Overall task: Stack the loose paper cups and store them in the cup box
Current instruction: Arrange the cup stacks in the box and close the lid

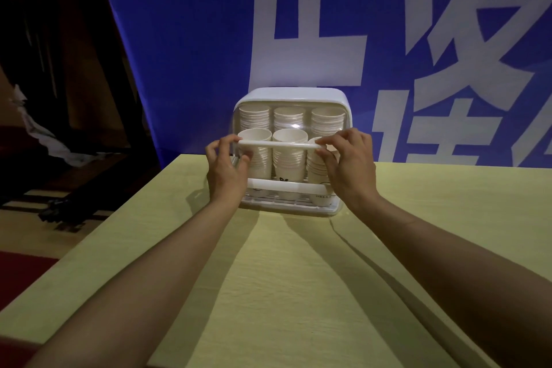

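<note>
A white cup box (291, 95) with a clear front lid stands at the far edge of the table. Inside it are several stacks of white paper cups (289, 155), in a back row and a front row. The lid's white front bar (277, 145) sits halfway down the box's opening. My left hand (225, 169) pinches the bar's left end between thumb and fingers. My right hand (348, 163) pinches its right end the same way. The lowest cups are partly hidden behind the box's lower white rail (286, 185).
The box rests on a pale yellow-green table (283, 278) whose left edge runs diagonally. Behind it hangs a blue banner (185, 39) with large white characters. Dark floor, a red mat and crumpled white cloth (35, 125) lie off to the left.
</note>
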Motion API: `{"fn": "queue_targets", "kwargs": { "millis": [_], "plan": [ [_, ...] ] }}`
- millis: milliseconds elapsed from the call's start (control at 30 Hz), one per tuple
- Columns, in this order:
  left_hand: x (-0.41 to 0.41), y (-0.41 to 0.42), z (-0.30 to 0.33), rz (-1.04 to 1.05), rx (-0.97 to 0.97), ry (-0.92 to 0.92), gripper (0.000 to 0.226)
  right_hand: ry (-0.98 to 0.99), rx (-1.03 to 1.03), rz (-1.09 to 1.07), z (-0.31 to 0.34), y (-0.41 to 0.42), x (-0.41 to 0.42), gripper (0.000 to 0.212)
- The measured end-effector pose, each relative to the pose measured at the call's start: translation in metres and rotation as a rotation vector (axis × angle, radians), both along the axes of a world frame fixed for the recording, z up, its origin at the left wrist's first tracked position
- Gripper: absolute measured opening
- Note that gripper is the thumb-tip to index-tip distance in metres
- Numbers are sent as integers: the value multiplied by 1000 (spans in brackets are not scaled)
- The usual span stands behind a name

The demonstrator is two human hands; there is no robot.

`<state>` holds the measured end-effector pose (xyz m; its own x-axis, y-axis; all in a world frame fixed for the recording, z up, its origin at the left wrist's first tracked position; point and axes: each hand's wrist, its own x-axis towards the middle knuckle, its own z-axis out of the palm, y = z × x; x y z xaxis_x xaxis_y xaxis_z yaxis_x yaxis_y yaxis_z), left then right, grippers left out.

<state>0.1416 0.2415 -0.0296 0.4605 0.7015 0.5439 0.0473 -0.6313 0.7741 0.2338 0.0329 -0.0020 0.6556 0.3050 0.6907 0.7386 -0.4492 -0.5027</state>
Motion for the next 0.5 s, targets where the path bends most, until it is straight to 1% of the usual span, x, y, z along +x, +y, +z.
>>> {"fn": "queue_targets", "kwargs": {
  "millis": [133, 233, 300, 400, 467, 500],
  "plan": [
    [4, -6, 7, 25, -23, -26, 31, -4, 10, 3, 5, -1, 2, 24],
    [-2, -6, -3, -16, -29, -49, 28, -51, -25, 7, -8, -5, 1, 26],
    [-9, -3, -17, -56, 23, -25, 31, -120, -90, 10, -24, -11, 1, 25],
    [-20, 1, -38, -55, 126, 32, 27, -264, -200, 1, -47, -19, 4, 23],
    [-24, 1, -46, -58, 185, 51, 32, -291, -219, -8, -53, -21, 4, 23],
    [-24, 2, -47, -64, 189, 55, 31, -298, -205, -8, -54, -21, 5, 24]
  ]
}}
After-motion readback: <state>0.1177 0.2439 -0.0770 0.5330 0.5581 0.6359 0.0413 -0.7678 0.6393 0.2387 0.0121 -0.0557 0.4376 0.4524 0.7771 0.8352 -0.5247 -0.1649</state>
